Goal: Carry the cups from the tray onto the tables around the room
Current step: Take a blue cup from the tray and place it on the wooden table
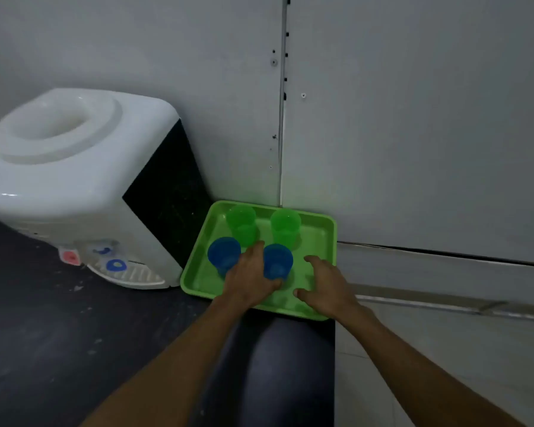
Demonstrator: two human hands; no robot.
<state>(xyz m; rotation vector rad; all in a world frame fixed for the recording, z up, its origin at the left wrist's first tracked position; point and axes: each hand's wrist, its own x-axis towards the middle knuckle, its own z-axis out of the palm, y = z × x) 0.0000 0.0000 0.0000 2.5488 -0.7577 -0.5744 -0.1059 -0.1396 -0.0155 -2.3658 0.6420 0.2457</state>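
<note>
A bright green tray lies on a dark counter against the wall. Two green cups stand at its back, one on the left and one on the right. Two blue cups stand in front of them, one on the left and one on the right. My left hand reaches in between the blue cups, fingers stretched, with its thumb against the base of the right blue cup. My right hand hovers over the tray's right side, fingers spread, holding nothing.
A white water dispenser with a black side panel stands directly left of the tray. Grey wall panels rise behind the tray. The dark counter extends to the left. A tiled floor lies to the right.
</note>
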